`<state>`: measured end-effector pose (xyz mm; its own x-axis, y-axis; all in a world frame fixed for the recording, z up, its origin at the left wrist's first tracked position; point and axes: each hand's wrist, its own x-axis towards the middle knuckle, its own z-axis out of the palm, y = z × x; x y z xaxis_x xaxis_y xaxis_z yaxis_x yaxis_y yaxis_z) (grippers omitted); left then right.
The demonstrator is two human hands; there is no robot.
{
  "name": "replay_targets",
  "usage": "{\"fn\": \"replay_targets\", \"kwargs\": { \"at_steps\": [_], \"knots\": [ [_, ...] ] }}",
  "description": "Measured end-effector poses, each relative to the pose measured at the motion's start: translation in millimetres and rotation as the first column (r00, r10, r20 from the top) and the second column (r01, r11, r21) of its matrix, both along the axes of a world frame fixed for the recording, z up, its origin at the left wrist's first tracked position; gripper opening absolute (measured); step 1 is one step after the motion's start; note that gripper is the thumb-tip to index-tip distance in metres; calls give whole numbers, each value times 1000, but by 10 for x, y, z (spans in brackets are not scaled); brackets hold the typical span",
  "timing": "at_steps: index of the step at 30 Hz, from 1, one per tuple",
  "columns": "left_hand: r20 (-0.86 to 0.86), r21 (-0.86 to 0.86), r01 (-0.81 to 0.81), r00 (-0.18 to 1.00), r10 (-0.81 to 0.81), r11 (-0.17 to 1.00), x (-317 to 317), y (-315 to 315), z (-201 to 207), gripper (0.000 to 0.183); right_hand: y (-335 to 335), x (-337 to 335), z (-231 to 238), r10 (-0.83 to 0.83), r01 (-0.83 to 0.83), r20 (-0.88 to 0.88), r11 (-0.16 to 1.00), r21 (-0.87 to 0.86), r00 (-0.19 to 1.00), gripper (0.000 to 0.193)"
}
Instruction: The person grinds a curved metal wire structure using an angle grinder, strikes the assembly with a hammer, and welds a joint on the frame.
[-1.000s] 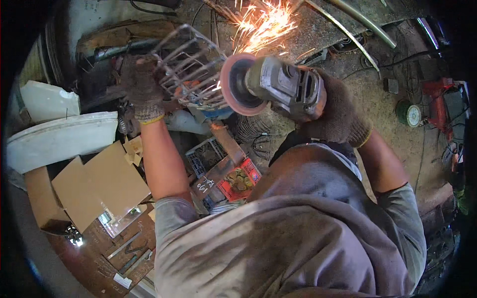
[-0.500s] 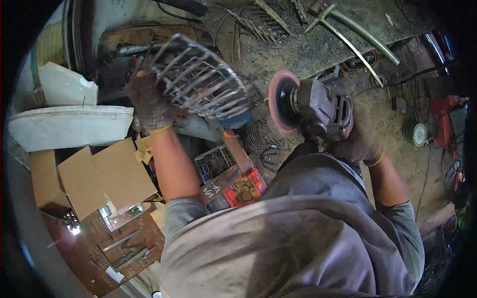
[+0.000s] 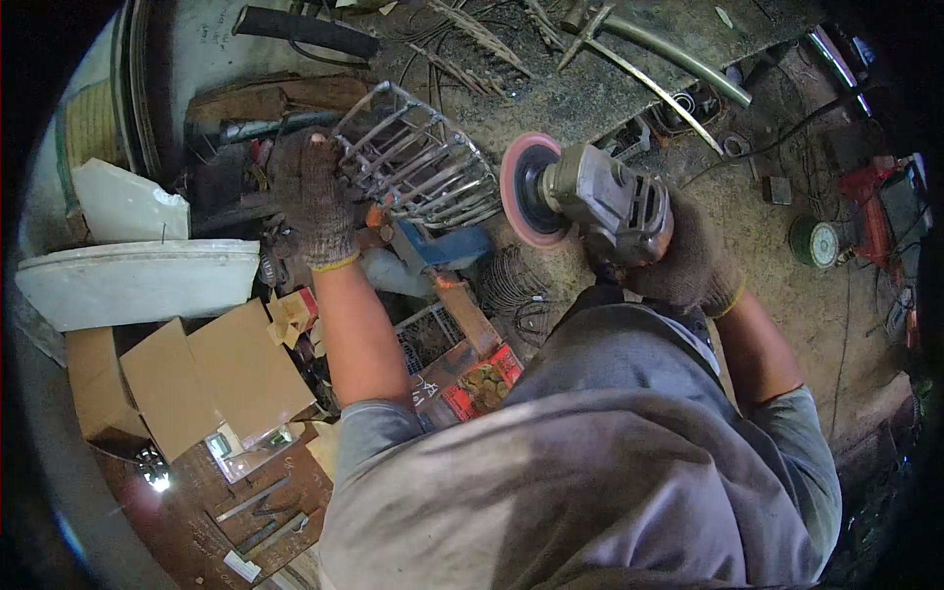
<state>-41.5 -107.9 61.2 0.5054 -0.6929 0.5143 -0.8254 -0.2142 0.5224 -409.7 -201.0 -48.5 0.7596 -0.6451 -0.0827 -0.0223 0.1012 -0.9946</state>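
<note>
Silvery open basket of welded metal rods [image 3: 421,165], sitting around 11 o'clock in the view, with the left hand [image 3: 317,202] in a brown knit glove with yellow trim closed on its 9 o'clock end, though the fingertips are hidden. I'd guess it's stiff, not too heavy and hard to break; the bars give plenty to hook fingers round, so that end, well away from the disc, looks like the sane grab. Cut ends could be sharp. Right hand [image 3: 688,264], same glove, is wrapped round the back of a grey angle grinder [image 3: 605,197]. Its round pink-rimmed disc [image 3: 532,189] sits just beside the basket's 3 o'clock edge, no sparks; can't tell if they touch. Blue metal block [image 3: 454,246] at the basket's 5 o'clock, then a grey wire coil [image 3: 508,280]. Farther out, a brown cardboard box [image 3: 221,369] at 8.
</note>
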Motion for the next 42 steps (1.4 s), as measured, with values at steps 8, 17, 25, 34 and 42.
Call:
{"fn": "replay_targets", "kwargs": {
  "at_steps": [8,17,25,34,42],
  "knots": [
    [-52,-61,-75,996,72,995,35,-76,-116,42,26,-14,-117,-34,33,8,999,42,999,84],
    [213,-55,6,977,6,998,56,1,-98,45,-26,132,11,52,-57,-49,991,-121,997,88],
    [-149,-61,31,988,-39,998,-8,-60,-102,50,-34,210,-8,41,-28,76,986,-162,996,79],
    [-411,-173,-73,912,-5,982,207,59,-231,47,-17,249,78,82,-69,50,973,-221,995,81],
    [301,-177,213,941,-153,961,426,95,-256,40,-63,314,283,91,-89,-9,946,-310,996,77]
  ]
}}
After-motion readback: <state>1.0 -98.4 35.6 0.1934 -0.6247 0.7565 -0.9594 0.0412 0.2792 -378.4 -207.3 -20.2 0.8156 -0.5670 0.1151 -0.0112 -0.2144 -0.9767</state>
